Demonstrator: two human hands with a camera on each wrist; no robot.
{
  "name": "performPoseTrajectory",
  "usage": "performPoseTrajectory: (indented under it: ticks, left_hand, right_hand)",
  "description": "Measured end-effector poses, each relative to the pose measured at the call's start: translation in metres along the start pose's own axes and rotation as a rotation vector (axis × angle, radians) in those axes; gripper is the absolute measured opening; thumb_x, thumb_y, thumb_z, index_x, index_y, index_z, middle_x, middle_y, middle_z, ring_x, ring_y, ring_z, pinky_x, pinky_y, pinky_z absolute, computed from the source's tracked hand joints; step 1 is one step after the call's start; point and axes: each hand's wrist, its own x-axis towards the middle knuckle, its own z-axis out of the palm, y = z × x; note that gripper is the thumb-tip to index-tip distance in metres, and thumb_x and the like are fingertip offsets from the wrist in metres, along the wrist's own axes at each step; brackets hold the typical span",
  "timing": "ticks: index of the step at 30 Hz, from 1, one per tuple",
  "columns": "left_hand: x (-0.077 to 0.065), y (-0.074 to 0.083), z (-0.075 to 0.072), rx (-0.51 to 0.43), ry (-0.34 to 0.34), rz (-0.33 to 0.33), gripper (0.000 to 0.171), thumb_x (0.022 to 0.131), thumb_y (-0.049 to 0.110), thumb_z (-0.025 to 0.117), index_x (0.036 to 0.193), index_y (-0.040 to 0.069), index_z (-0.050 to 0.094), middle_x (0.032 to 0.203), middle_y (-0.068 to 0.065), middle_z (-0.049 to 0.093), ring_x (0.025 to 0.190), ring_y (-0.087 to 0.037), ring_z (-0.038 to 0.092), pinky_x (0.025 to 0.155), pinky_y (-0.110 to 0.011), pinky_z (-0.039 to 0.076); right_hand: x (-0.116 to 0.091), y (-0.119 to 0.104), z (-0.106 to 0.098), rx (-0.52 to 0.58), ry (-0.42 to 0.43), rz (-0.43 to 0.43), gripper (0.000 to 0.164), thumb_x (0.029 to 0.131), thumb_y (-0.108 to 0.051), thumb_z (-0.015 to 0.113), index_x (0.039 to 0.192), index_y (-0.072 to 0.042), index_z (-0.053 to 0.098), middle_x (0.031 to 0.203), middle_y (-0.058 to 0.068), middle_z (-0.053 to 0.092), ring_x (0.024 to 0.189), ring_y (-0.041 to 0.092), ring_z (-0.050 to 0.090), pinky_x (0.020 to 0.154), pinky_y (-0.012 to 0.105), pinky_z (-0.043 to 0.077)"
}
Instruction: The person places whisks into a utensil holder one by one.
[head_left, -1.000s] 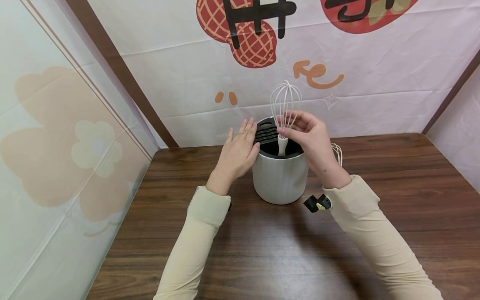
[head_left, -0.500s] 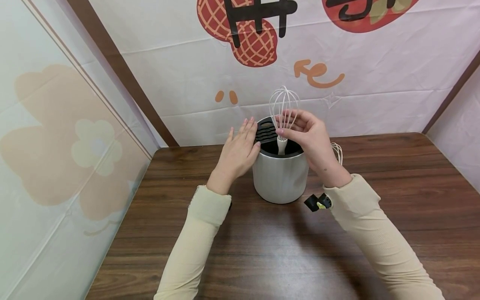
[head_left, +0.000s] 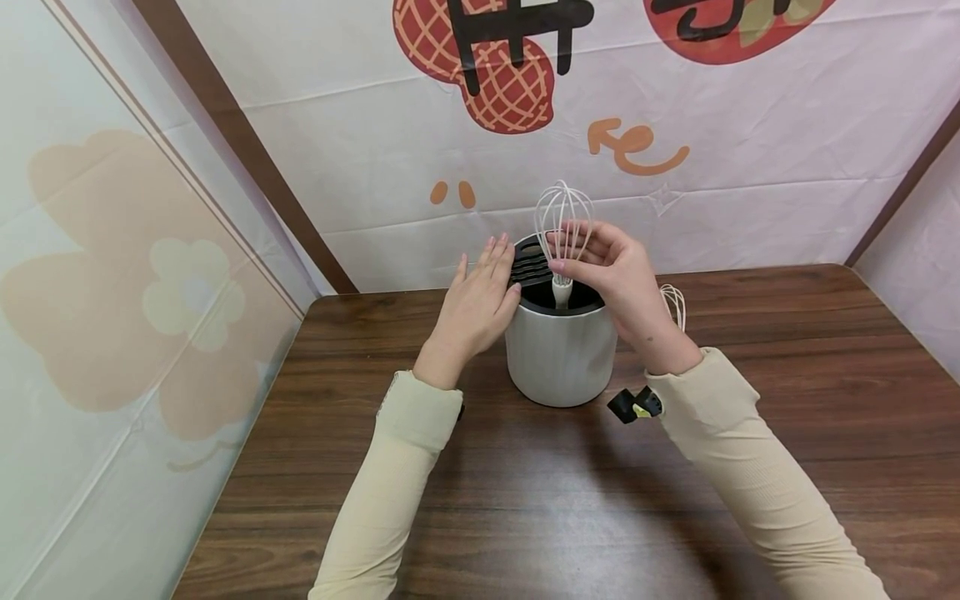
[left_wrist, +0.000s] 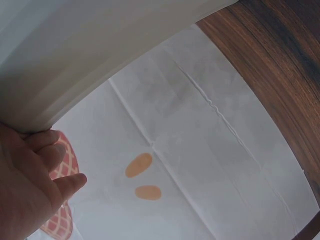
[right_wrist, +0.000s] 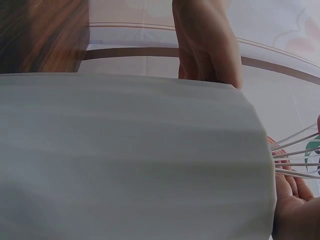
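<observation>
A white utensil holder (head_left: 560, 358) with a black rim and a slotted black insert (head_left: 530, 268) stands upright on the table. My right hand (head_left: 617, 271) pinches a white whisk (head_left: 562, 292) by its wires, between thumb and fingers. The whisk points wires up, and its handle reaches into the holder's open part, the lower end hidden. My left hand (head_left: 477, 304) rests against the holder's left rim with straight fingers. In the right wrist view, the holder's wall (right_wrist: 135, 155) fills most of the picture, with the whisk wires (right_wrist: 297, 159) at the right edge.
White wire loops (head_left: 675, 305), partly hidden behind my right wrist, are on the table to the right of the holder. Behind the brown wooden table (head_left: 510, 508) hangs a printed white cloth (head_left: 352, 167). Another pale cloth (head_left: 112, 292) borders the left side.
My right hand has lowered the whisk, so less of its handle shows above the rim. The whisk has also shifted slightly left. My left hand and the holder stay put.
</observation>
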Motion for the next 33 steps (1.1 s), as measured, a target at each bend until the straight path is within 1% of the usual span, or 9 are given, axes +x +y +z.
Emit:
performPoseTrajectory:
  ticks: [7, 18, 24, 27, 33]
  left_hand:
    - [-0.0002, -0.0002, 0.0006, 0.007, 0.006, 0.003, 0.057, 0.100, 0.029, 0.029, 0.150, 0.004, 0.020, 0.157, -0.005, 0.013, 0.144, -0.015, 0.006, 0.115, -0.045, 0.005]
    - [-0.0002, 0.0001, 0.0007, -0.005, -0.004, -0.003, 0.057, 0.100, 0.030, 0.028, 0.151, 0.005, 0.018, 0.157, -0.004, 0.012, 0.144, -0.014, 0.004, 0.115, -0.042, 0.000]
    - [0.0000, 0.0005, 0.0005, -0.003, -0.007, -0.007, 0.057, 0.100, 0.030, 0.028, 0.151, 0.006, 0.017, 0.157, -0.003, 0.011, 0.144, -0.013, 0.004, 0.115, -0.042, 0.000]
    - [0.0003, 0.0003, 0.0009, -0.003, -0.009, -0.008, 0.057, 0.100, 0.030, 0.028, 0.151, 0.006, 0.017, 0.157, -0.003, 0.011, 0.144, -0.013, 0.004, 0.115, -0.042, 0.000]
    - [0.0002, 0.0002, 0.0006, 0.008, 0.001, -0.001, 0.057, 0.100, 0.030, 0.028, 0.151, 0.004, 0.019, 0.157, -0.005, 0.013, 0.144, -0.015, 0.005, 0.115, -0.045, 0.005]
  right_hand:
    - [-0.0001, 0.0007, 0.0002, -0.011, -0.004, 0.009, 0.039, 0.080, 0.011, 0.066, 0.117, 0.007, 0.055, 0.110, 0.015, 0.065, 0.099, 0.018, 0.063, 0.088, 0.028, 0.050]
    - [-0.0002, 0.0009, -0.0002, -0.008, -0.010, 0.017, 0.041, 0.080, 0.011, 0.065, 0.119, 0.005, 0.054, 0.111, 0.014, 0.065, 0.103, 0.022, 0.062, 0.087, 0.027, 0.049]
    - [-0.0003, 0.0012, -0.0009, -0.005, -0.010, 0.015, 0.040, 0.080, 0.011, 0.065, 0.117, 0.002, 0.056, 0.106, 0.007, 0.066, 0.102, 0.021, 0.062, 0.087, 0.026, 0.049]
    - [-0.0002, 0.0012, -0.0007, -0.002, -0.011, 0.010, 0.039, 0.079, 0.012, 0.065, 0.116, 0.001, 0.056, 0.105, 0.006, 0.067, 0.102, 0.021, 0.062, 0.086, 0.026, 0.049]
    - [0.0003, 0.0015, -0.0001, -0.010, -0.020, 0.006, 0.039, 0.080, 0.012, 0.065, 0.116, 0.002, 0.056, 0.107, 0.008, 0.066, 0.103, 0.024, 0.059, 0.085, 0.026, 0.049]
